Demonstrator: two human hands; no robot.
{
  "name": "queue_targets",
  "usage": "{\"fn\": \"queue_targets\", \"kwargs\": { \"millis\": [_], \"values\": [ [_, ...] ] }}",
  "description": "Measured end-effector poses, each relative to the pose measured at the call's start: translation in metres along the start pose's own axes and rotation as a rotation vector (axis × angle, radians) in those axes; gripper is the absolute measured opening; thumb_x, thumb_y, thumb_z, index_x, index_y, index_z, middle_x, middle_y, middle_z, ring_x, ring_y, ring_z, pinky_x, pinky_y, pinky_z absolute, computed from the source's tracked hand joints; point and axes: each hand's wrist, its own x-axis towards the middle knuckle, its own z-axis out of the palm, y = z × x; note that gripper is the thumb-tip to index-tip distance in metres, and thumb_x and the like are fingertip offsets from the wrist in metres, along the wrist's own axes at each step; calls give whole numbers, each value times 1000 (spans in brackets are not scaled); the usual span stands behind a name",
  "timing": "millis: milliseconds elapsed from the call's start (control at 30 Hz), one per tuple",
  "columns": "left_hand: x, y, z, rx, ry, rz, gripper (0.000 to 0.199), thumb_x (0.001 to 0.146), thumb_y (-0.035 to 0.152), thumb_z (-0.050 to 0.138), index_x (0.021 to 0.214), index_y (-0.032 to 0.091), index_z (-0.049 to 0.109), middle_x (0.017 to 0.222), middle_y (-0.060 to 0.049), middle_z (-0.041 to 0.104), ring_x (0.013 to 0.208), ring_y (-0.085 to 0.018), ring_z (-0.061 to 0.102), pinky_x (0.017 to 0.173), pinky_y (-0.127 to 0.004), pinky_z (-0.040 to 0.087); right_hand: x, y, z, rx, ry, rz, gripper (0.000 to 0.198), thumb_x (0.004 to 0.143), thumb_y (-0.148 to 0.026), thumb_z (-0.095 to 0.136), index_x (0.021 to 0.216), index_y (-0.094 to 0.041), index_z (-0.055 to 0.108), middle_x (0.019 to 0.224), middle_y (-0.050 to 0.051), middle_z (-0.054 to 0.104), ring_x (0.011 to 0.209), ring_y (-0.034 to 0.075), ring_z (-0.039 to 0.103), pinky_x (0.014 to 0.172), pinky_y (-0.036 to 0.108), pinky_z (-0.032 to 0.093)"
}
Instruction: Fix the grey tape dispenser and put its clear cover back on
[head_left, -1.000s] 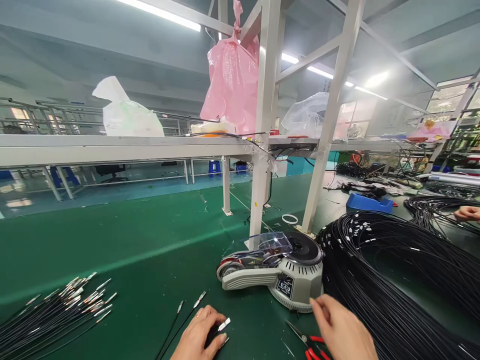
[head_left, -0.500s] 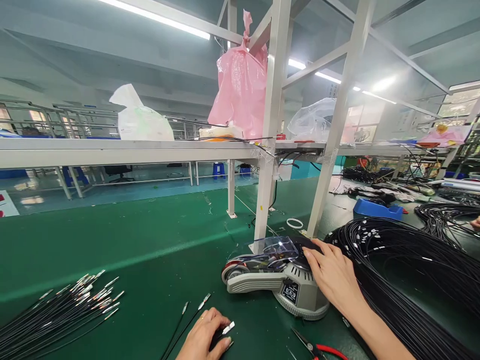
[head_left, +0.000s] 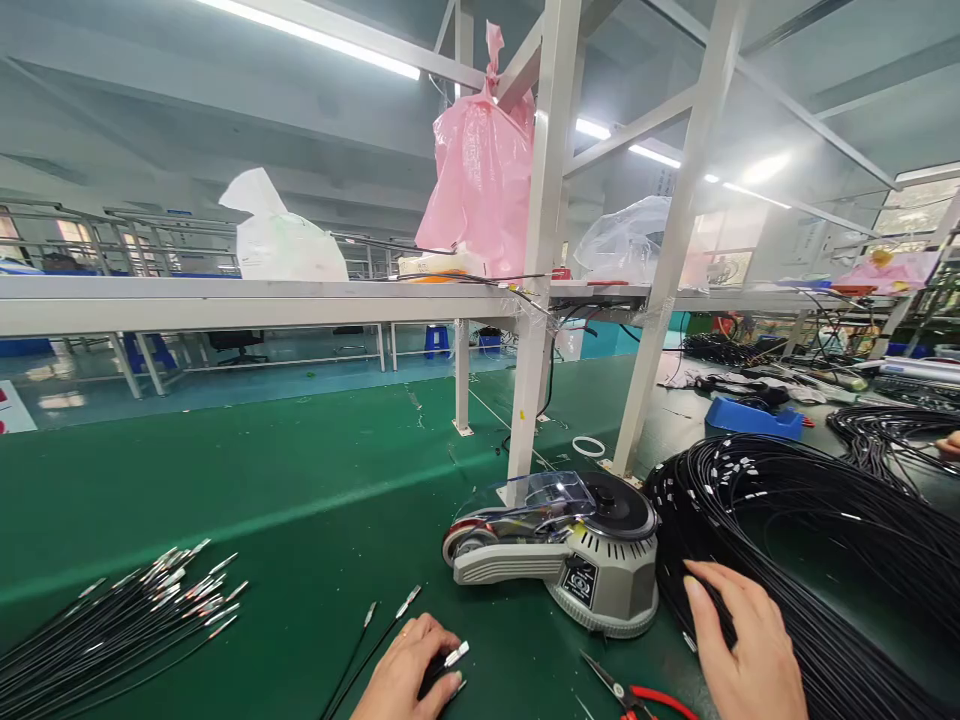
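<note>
My left hand (head_left: 411, 668) rests on the green table with its fingers closed around a black cable (head_left: 429, 682), whose white tip (head_left: 457, 655) sticks out past the fingertips. Beside it lie more black cables (head_left: 375, 650) with light ends. My right hand (head_left: 746, 640) is over the near edge of a large coil of black cables (head_left: 825, 570), thumb and fingers apart and seemingly holding nothing. Between the hands stands a grey tape dispenser (head_left: 607, 575) with a black round disc on top and a clear cover. Red-handled pliers (head_left: 626, 690) lie in front of it, partly cut off.
A bundle of black cables with pale ends (head_left: 172, 600) lies at the left. White shelf posts (head_left: 529, 400) rise behind the dispenser, near a white ring (head_left: 589, 446). A blue tape holder (head_left: 754, 418) sits behind the coil. Another person's hand (head_left: 951, 444) shows at the right edge.
My right hand has left the top of the tape dispenser and moved toward me and right, over the cable coil. My left hand stays in place on its cable.
</note>
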Motion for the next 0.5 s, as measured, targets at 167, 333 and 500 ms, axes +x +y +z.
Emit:
{"fn": "queue_targets", "kwargs": {
  "millis": [167, 333, 500],
  "values": [
    [2, -3, 0, 24, -37, -4, 23, 86, 28, 46, 105, 22, 59, 112, -8, 59, 106, -23, 54, 96, -38, 41, -18, 15, -1, -34, 52, -9, 56, 84, -65, 32, 94, -20, 63, 95, 15, 64, 95, 33, 58, 85, 53, 46],
    [3, -4, 0, 14, -10, 7, 23, 88, 30, 45, 105, 22, 59, 111, -7, 58, 106, -22, 53, 96, -38, 40, -22, 10, 2, -14, 44, 95, 72, 77, -77, 26, 87, -17, 64, 93, 19, 65, 95, 36, 59, 85, 57, 46],
    [3, -7, 2, 15, -37, 6, 24, 89, 30, 43, 106, 20, 58, 112, -8, 57, 108, -22, 52, 98, -37, 38, -26, 8, -1, -4, 20, 100, 72, 78, -76, 27, 89, -16, 64, 95, 20, 66, 95, 35, 59, 87, 56, 44]
  ]
}}
